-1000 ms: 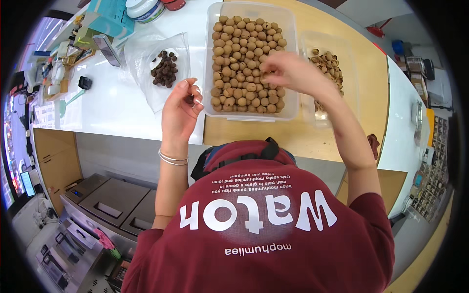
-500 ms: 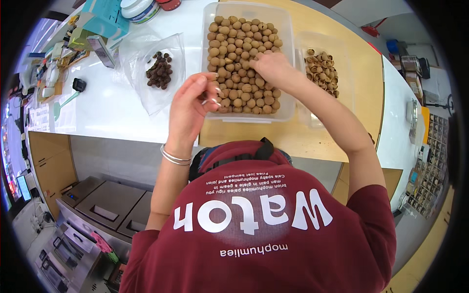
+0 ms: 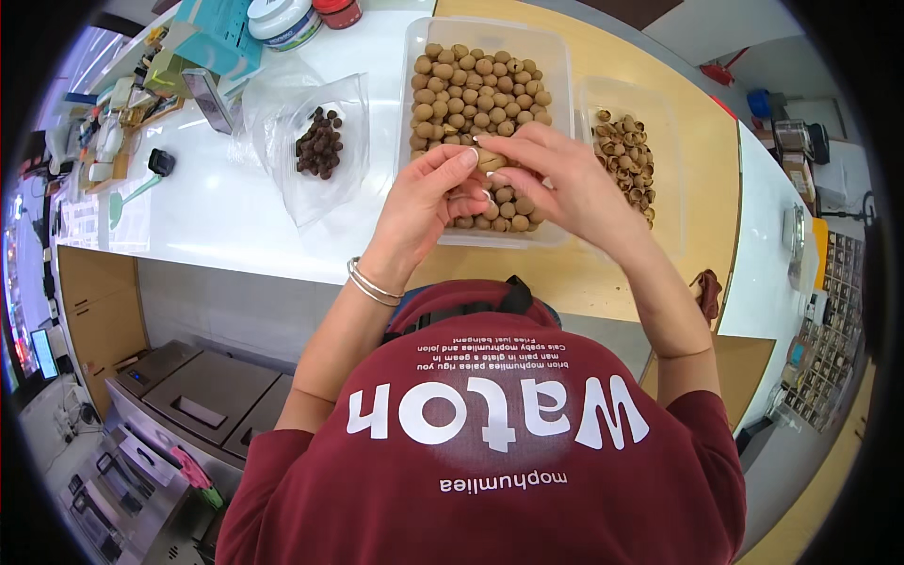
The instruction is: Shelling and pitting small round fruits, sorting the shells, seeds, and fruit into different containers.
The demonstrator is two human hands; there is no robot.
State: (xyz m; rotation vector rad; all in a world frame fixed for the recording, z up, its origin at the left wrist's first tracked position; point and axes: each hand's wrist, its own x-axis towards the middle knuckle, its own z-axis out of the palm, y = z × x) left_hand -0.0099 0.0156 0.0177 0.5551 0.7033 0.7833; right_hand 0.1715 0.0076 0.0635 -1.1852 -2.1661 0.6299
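Note:
A round, brown dried longan (image 3: 491,162) is held between both my hands above a clear tub (image 3: 486,33). My left hand (image 3: 420,196) pinches it from the left with thumb and fingers. From the other side the fingertips of my right hand (image 3: 573,181) close on the same longan. Many more whole longans (image 3: 485,94) fill the tub below, partly hidden by my hands. To the right, cracked shells (image 3: 623,155) lie in a second clear tub (image 3: 667,108). Dark brown peeled pulp (image 3: 318,146) rests in a clear plastic bag (image 3: 350,193) on the left.
The tubs stand on a wooden tabletop (image 3: 603,282) beside a white counter (image 3: 245,221). A propped phone (image 3: 205,99), a white jar (image 3: 282,21), a red-lidded jar (image 3: 337,11) and a blue box (image 3: 215,38) are farther back left. A green-handled tool (image 3: 137,193) lies near the left.
My right hand has come back from among the longans with one and met my left hand, which moved right. Both hands now hold that longan over the tub.

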